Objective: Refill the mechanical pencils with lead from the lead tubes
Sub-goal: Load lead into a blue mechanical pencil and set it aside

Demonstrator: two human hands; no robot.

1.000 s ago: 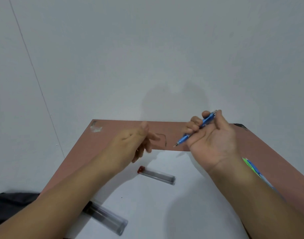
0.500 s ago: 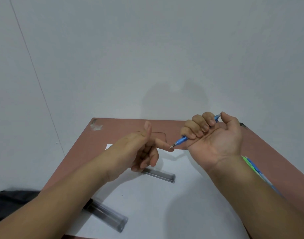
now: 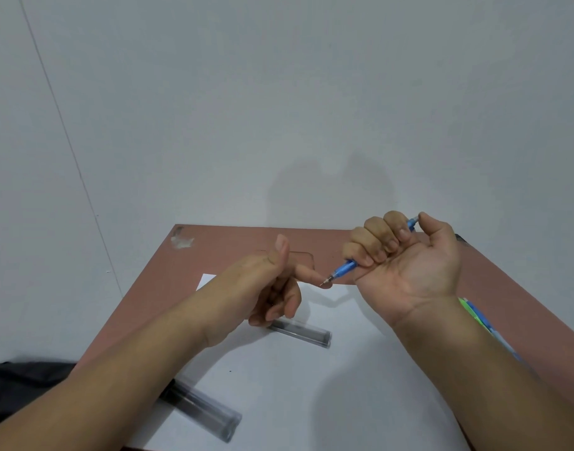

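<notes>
— Since a second ago, what has moved?

— Left hand (image 3: 272,281) has come across: its forefinger now sticks out and meets the tip of the blue pencil (image 3: 344,267), thumb up, other fingers curled with nothing in them. One second back it hung apart from the tip. Right hand (image 3: 406,258) has closed tighter, fist-like, palm toward the camera.

— What is hidden or cut off?

— Going by size: the brown table (image 3: 360,237) runs out of view at the right and bottom. White paper (image 3: 311,385) is partly under both forearms. A dark bag (image 3: 22,382) is cut by the left edge. The near lead tube (image 3: 210,415) has one end beneath the left forearm; the far lead tube (image 3: 303,333) has one end behind the left fingers. Green and blue pencils (image 3: 477,317) peek out past the right wrist, count unclear.

— And the blue pencil?

— Translucent blue, metal tip, held above the paper; the fist wraps its middle, and its back end shows by the thumb.
</notes>
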